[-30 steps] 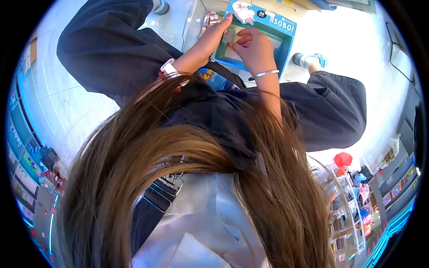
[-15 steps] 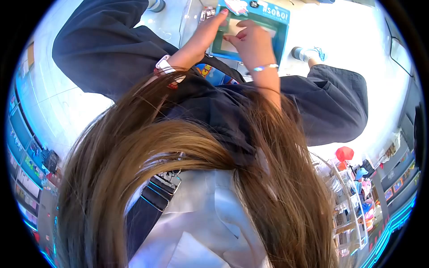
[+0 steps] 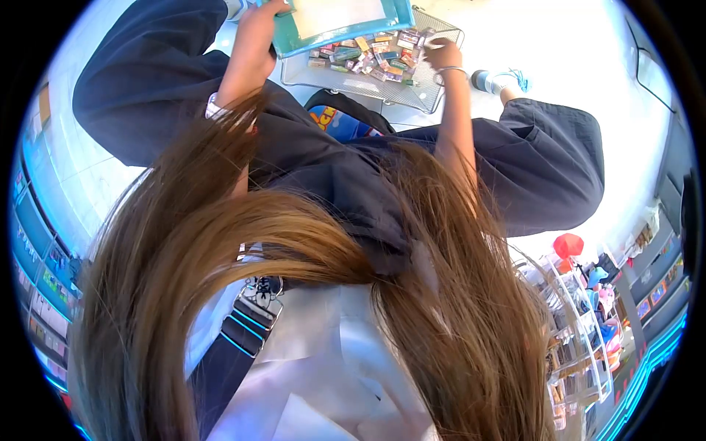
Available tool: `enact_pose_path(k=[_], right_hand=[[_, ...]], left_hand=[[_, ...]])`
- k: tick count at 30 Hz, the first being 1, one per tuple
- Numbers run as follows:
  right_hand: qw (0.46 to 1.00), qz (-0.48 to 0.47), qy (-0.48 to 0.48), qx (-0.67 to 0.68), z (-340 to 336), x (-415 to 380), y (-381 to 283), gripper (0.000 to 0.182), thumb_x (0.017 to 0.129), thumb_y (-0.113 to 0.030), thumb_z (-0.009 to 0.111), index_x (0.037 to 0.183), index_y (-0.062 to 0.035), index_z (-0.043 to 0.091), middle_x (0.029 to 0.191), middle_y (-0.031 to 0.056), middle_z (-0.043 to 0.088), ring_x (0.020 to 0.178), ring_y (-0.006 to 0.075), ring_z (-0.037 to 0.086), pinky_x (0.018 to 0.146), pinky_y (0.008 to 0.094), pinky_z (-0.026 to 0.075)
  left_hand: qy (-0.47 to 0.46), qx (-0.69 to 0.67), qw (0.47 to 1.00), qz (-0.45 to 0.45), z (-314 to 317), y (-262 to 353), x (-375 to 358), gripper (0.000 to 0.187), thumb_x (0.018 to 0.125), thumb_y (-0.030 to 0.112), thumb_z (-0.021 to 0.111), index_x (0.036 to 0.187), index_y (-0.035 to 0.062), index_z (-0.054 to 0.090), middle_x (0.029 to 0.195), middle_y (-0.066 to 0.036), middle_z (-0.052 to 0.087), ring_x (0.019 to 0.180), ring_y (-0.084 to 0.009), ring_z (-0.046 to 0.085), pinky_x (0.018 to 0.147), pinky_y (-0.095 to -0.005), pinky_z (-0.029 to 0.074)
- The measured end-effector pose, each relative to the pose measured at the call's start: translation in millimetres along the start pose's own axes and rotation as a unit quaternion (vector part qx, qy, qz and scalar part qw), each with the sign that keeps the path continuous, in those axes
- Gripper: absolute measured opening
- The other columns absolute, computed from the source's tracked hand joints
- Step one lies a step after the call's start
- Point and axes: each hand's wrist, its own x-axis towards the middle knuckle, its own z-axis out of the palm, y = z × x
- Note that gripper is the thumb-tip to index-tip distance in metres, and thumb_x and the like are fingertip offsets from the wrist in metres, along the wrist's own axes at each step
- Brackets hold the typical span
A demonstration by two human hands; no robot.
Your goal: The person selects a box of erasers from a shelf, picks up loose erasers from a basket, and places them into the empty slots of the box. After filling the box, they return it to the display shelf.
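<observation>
At the top, my left hand (image 3: 259, 33) grips the left edge of a teal box (image 3: 298, 45) with a pale inner panel. The box is tilted and partly cut off by the upper edge of the view. My right hand (image 3: 446, 54) is off the box, over the right side of a wire mesh basket (image 3: 419, 95). Its fingers are curled together, and what they hold, if anything, is too small to make out. Several small packets (image 3: 375, 59) lie loosely piled in the basket, below the box.
A black bag with a colourful print (image 3: 340, 123) lies between my dark-trousered legs and the basket. Long hair (image 3: 294, 228) hangs across the lower view. A white rack (image 3: 581, 331) with goods stands at the right, and shelves (image 3: 44, 272) line the left.
The teal box has moved up and left with my left hand, uncovering the basket of packets. My right hand has come off the box and shifted to the basket's right side.
</observation>
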Motion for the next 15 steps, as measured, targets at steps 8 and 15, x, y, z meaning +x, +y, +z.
enact_pose_path(k=[8,15], right_hand=[[0.988,-0.117,-0.047,-0.091,97,-26,27,0.021,0.076,-0.012,0.053,0.087,-0.0141,0.071,0.088,0.0159,0.066,0.083,0.0293,0.064,0.075,0.0366,0.050],[0.964,-0.136,-0.210,-0.091,99,-33,15,0.025,0.077,-0.019,0.056,0.100,-0.0142,0.067,0.099,0.0167,0.064,0.094,0.0325,0.061,0.086,0.0384,0.046]], left_hand=[[0.034,0.023,0.999,0.011,-15,-4,13,0.036,0.076,-0.002,0.053,0.113,0.0002,0.051,0.100,-0.010,0.060,0.088,-0.0234,0.059,0.078,-0.0324,0.049],[0.045,0.062,0.997,0.008,-13,-8,11,0.038,0.078,-0.006,0.052,0.116,-0.0008,0.048,0.102,-0.012,0.058,0.089,-0.0238,0.058,0.078,-0.0362,0.049]])
